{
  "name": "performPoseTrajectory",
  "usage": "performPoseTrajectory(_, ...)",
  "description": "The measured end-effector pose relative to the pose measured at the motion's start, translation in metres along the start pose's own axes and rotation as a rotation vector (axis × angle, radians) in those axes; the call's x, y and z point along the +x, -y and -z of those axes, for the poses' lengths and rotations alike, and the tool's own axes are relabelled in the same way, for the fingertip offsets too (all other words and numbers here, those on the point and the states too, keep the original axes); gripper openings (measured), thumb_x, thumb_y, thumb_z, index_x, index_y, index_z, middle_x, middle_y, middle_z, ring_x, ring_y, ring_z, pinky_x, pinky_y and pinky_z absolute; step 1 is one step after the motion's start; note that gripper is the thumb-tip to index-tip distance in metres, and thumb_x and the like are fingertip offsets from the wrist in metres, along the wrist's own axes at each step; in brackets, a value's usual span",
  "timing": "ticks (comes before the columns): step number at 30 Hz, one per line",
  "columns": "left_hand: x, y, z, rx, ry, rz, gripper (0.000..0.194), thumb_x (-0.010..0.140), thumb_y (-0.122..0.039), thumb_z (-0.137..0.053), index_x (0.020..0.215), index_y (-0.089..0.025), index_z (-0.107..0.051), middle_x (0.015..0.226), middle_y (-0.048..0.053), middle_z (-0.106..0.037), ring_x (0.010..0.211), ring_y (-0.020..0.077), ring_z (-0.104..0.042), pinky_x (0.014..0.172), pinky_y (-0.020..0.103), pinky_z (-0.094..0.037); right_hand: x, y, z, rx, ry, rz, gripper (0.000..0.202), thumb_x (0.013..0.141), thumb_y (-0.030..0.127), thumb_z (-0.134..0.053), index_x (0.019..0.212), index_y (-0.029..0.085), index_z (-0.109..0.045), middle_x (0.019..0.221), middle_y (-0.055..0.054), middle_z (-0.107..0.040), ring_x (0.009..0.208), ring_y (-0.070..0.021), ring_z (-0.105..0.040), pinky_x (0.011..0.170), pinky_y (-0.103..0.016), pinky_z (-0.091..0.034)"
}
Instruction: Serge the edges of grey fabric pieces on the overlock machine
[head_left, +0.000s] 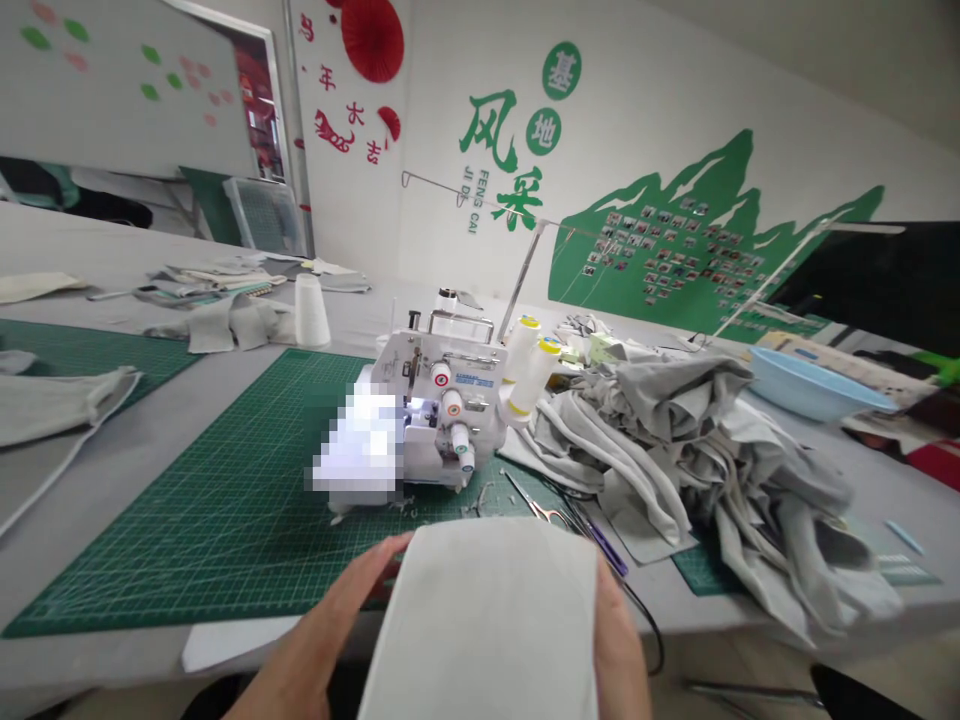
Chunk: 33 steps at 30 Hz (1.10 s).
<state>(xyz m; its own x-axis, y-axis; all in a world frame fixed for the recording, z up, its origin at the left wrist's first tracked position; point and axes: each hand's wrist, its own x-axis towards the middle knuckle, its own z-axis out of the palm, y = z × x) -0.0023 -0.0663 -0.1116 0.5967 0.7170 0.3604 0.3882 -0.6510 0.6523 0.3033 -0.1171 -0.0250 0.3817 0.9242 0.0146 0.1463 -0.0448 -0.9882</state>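
Note:
A pale grey-white fabric piece with a smooth, slightly curved top edge fills the bottom centre of the view. My left hand grips its left side and my right hand its right side; the fingertips are partly hidden behind it. Beyond it stands a white overlock sewing machine with its lamp lit, on a green cutting mat. Thread scraps lie in front of the machine. Scissors rest just beyond the fabric piece, beside a purple-handled tool.
A large heap of grey fabric covers the right of the table, with a blue basin behind it. Thread cones stand by the machine. A white cone and fabric pieces lie at the left. A black cable hangs over the front edge.

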Motion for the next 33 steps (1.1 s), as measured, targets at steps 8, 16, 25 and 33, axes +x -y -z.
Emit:
performPoseTrajectory(8,0.022,-0.020,0.045,-0.101,-0.255,0.168,0.039,0.099,-0.052,-0.040,0.109,-0.036,-0.074,0.146,0.006,-0.053,0.126,0.0287,-0.057,0.096,0.040,-0.056,-0.025,-0.029,-0.046,0.129,-0.197,-0.132,0.041,0.087,0.068,-0.056,0.092,0.028,-0.069,0.082,0.001,-0.074,0.077,-0.0224,-0.067,0.068,-0.031,-0.053)
performPoseTrajectory(16,0.026,-0.059,0.064,0.000,-0.298,0.170,0.030,0.101,-0.041,-0.044,0.087,-0.025,-0.066,0.078,-0.002,-0.072,0.068,0.0147,-0.067,0.063,0.019,-0.054,-0.047,-0.007,-0.077,-0.242,-0.206,0.606,0.034,0.097,0.045,-0.054,0.118,0.024,-0.071,0.123,-0.013,-0.070,0.114,-0.0319,-0.063,0.099,-0.046,-0.048)
performPoseTrajectory(25,0.037,-0.091,0.073,0.142,-0.339,0.025,0.015,0.098,-0.039,-0.055,0.095,-0.030,-0.066,0.078,-0.010,-0.073,0.064,0.0078,-0.069,0.063,0.011,-0.048,-0.052,0.065,-0.082,-0.040,-0.032,0.457,0.037,0.081,0.046,-0.074,0.111,0.024,-0.076,0.092,-0.007,-0.077,0.072,-0.0230,-0.071,0.063,-0.026,-0.055)
performPoseTrajectory(33,0.026,-0.095,0.083,-0.005,-0.106,0.188,0.035,0.097,-0.048,-0.049,0.077,-0.025,-0.065,0.063,-0.006,-0.064,0.055,0.0099,-0.061,0.054,0.016,-0.043,-0.047,0.083,-0.091,0.016,-0.030,0.172,0.024,0.086,0.041,-0.066,0.075,0.022,-0.075,0.064,0.001,-0.066,0.058,-0.0136,-0.055,0.053,-0.020,-0.041)
